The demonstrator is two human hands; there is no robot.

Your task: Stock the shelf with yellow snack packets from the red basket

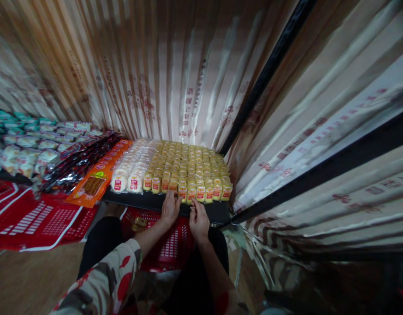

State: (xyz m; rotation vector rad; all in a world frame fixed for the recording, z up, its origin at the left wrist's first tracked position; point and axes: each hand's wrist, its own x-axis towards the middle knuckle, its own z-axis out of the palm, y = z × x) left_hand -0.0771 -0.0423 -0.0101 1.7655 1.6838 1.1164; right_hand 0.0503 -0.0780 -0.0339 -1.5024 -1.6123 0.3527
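Observation:
A dark shelf [217,212] carries rows of small yellow packets with red labels [191,168]. My left hand [170,208] rests at the shelf's front edge, fingers up against the front row of yellow packets. My right hand [198,218] is beside it, fingertips pinching at a yellow packet [192,195] in the front row. To the left of the yellow ones lie white packets with red labels [131,168]. A red plastic basket [168,245] sits below my hands, against my lap.
Orange snack bags [96,179] and dark red packs [77,164] lie further left, with white and green packs [24,146] beyond. Red baskets [31,218] stand at lower left. Striped curtain-like sheeting [188,65] hangs behind and to the right.

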